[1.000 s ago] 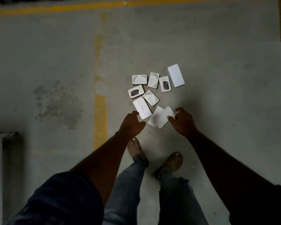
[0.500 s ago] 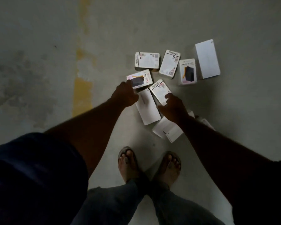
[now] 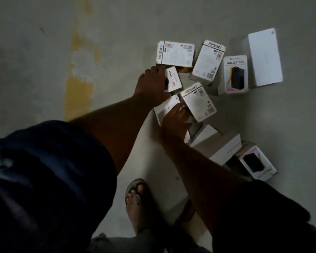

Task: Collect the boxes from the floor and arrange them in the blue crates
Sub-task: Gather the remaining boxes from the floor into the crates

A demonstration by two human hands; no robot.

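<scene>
Down at the centre of the frame, the left hand point(image 3: 154, 86) grips a small HALLEY 20K box point(image 3: 174, 80) by its left edge, fingers curled over it. Just below, the right hand point(image 3: 174, 119) pinches a tilted PORTRONICS box point(image 3: 199, 102) at its lower left corner. A plain white box point(image 3: 163, 109) lies between the hands, partly covered. Across the upper right are a row of four boxes point(image 3: 207, 62), and a cluster of three point(image 3: 224, 148) sits at lower right, all on the concrete floor point(image 3: 290, 115). A worn yellow stripe point(image 3: 78, 94) runs at left, and a sandalled foot point(image 3: 135, 194) stands at bottom centre.
</scene>
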